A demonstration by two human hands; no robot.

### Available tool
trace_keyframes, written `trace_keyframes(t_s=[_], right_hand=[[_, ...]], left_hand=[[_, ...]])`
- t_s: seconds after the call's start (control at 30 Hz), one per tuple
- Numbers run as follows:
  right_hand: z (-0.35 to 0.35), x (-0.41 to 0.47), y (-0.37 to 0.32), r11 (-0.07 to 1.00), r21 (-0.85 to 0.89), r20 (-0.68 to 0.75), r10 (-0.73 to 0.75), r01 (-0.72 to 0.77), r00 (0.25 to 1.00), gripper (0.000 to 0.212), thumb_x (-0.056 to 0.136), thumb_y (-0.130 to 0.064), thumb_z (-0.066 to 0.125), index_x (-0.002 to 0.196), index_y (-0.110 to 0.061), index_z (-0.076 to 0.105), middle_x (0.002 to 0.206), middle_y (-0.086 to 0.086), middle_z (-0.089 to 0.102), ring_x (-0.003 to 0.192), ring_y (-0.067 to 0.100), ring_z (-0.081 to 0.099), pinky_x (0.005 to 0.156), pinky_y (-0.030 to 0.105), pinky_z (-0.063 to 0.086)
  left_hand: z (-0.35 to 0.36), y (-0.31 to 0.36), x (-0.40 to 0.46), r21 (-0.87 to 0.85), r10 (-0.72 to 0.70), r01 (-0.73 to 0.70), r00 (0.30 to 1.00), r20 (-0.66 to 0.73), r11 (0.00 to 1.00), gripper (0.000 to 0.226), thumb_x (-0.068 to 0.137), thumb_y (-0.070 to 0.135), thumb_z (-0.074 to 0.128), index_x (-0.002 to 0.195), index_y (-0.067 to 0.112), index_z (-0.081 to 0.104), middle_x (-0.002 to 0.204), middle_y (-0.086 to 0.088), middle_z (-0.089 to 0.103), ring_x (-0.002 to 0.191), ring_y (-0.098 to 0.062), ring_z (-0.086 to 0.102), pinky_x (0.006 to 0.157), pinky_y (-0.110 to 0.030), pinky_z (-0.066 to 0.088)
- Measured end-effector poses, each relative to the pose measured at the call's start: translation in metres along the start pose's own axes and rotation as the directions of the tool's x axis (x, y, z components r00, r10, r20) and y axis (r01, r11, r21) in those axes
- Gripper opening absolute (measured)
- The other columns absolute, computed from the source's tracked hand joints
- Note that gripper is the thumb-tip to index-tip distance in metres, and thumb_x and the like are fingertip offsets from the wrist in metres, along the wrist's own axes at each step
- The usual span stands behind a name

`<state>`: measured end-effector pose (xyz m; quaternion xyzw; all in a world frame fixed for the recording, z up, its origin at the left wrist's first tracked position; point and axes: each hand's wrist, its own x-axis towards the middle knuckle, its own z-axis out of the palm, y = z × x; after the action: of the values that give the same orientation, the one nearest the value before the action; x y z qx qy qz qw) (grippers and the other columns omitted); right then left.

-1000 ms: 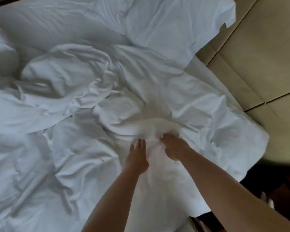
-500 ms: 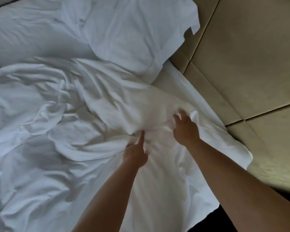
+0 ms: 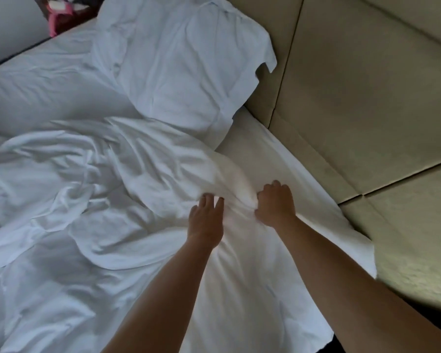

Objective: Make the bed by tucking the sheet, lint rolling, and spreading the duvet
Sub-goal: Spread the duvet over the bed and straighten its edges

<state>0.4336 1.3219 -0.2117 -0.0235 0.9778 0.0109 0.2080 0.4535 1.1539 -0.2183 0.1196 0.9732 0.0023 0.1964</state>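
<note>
While my left hand (image 3: pixel 206 220) rests with fingers extended on the rumpled duvet (image 3: pixel 92 200), my right hand (image 3: pixel 275 203) just beside it is curled around a bunched fold of that duvet. The sheet (image 3: pixel 285 159) shows to the right. Farther off lies a pillow (image 3: pixel 178 72) against the padded headboard (image 3: pixel 362 85).

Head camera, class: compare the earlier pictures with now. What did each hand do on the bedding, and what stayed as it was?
The right hand, open on the fabric half a second ago, now grips a fold of the duvet. The left hand still rests on it, fingers extended. The pillow stays by the headboard, and the duvet stays rumpled.
</note>
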Motion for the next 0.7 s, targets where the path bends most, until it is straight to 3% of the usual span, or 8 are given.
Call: trace_keyframes(t_s=[0.17, 0.23, 0.33, 0.4, 0.5, 0.53, 0.6, 0.7], right_hand=[[-0.019, -0.018, -0.001, 0.804, 0.577, 0.218, 0.018, -0.144, 0.976, 0.046, 0.083, -0.019, 0.061, 0.124, -0.010, 0.043, 0.120, 0.010, 0.056, 0.109, 0.030, 0.056, 0.086, 0.031, 0.043], [-0.030, -0.025, -0.006, 0.749, 0.647, 0.222, -0.007, -0.142, 0.975, 0.061, 0.081, -0.027, 0.068, 0.130, -0.014, 0.035, 0.120, 0.008, 0.056, 0.107, 0.029, 0.057, 0.086, 0.033, 0.046], [-0.049, -0.041, -0.023, 0.821, 0.571, 0.157, -0.099, -0.009, 0.983, 0.070, 0.086, -0.029, 0.063, 0.143, -0.018, 0.024, 0.127, 0.008, 0.055, 0.110, 0.030, 0.057, 0.086, 0.034, 0.044], [-0.063, -0.058, -0.037, 0.858, 0.509, 0.131, -0.154, 0.067, 0.979, 0.072, 0.090, -0.025, 0.057, 0.149, -0.021, 0.016, 0.135, 0.008, 0.051, 0.116, 0.029, 0.054, 0.091, 0.035, 0.044], [-0.079, -0.080, -0.055, 0.871, 0.483, 0.182, -0.197, 0.087, 0.963, 0.082, 0.087, -0.025, 0.061, 0.152, -0.028, 0.010, 0.140, 0.006, 0.048, 0.121, 0.028, 0.051, 0.096, 0.035, 0.044], [-0.086, -0.088, -0.063, 0.874, 0.480, 0.205, -0.201, 0.080, 0.958, 0.086, 0.084, -0.026, 0.065, 0.151, -0.030, 0.012, 0.139, 0.005, 0.050, 0.120, 0.027, 0.052, 0.096, 0.035, 0.045], [-0.098, -0.105, -0.078, 0.863, 0.504, 0.255, -0.191, 0.038, 0.948, 0.088, 0.078, -0.030, 0.071, 0.149, -0.031, 0.018, 0.137, 0.003, 0.050, 0.118, 0.026, 0.053, 0.096, 0.039, 0.046], [-0.117, -0.128, -0.094, 0.793, 0.598, 0.342, -0.123, -0.115, 0.932, 0.079, 0.075, -0.035, 0.075, 0.137, -0.021, 0.029, 0.122, 0.003, 0.053, 0.108, 0.023, 0.055, 0.091, 0.037, 0.046]], left_hand=[[-0.029, 0.008, 0.005, -0.084, 0.026, -0.030, 0.998, -0.051, 0.996, 0.059, 0.091, 0.005, 0.042, 0.147, 0.011, 0.022, 0.151, -0.003, 0.026, 0.135, -0.022, 0.032, 0.102, -0.033, 0.037], [-0.042, 0.011, 0.001, -0.188, -0.010, 0.006, 1.000, -0.021, 0.982, 0.058, 0.092, 0.004, 0.041, 0.147, 0.011, 0.023, 0.151, -0.001, 0.029, 0.131, -0.022, 0.038, 0.100, -0.034, 0.040], [-0.066, 0.010, -0.010, -0.371, -0.100, 0.098, 0.995, 0.015, 0.923, 0.045, 0.088, -0.001, 0.039, 0.132, 0.007, 0.044, 0.133, -0.007, 0.050, 0.119, -0.025, 0.050, 0.094, -0.032, 0.044], [-0.081, 0.003, -0.018, -0.653, -0.262, 0.250, 0.962, 0.082, 0.715, 0.029, 0.091, 0.004, 0.038, 0.115, 0.005, 0.055, 0.119, -0.013, 0.059, 0.108, -0.030, 0.056, 0.090, -0.033, 0.047], [-0.104, -0.007, -0.029, -0.882, -0.321, 0.471, 0.839, 0.440, 0.024, 0.033, 0.093, 0.034, 0.042, 0.109, 0.009, 0.056, 0.111, -0.016, 0.063, 0.097, -0.036, 0.063, 0.079, -0.043, 0.056], [-0.110, -0.013, -0.036, -0.872, -0.300, 0.487, 0.825, 0.479, -0.053, 0.040, 0.089, 0.043, 0.049, 0.110, 0.009, 0.056, 0.108, -0.015, 0.064, 0.095, -0.036, 0.064, 0.078, -0.045, 0.057], [-0.118, -0.024, -0.047, -0.872, -0.324, 0.489, 0.821, 0.470, -0.027, 0.047, 0.079, 0.035, 0.069, 0.109, 0.002, 0.057, 0.099, -0.018, 0.065, 0.090, -0.037, 0.065, 0.077, -0.047, 0.058], [-0.130, -0.032, -0.069, -0.859, -0.407, 0.466, 0.841, 0.356, 0.213, 0.036, 0.080, 0.006, 0.064, 0.115, -0.002, 0.058, 0.098, -0.019, 0.065, 0.093, -0.035, 0.064, 0.066, -0.030, 0.051]])
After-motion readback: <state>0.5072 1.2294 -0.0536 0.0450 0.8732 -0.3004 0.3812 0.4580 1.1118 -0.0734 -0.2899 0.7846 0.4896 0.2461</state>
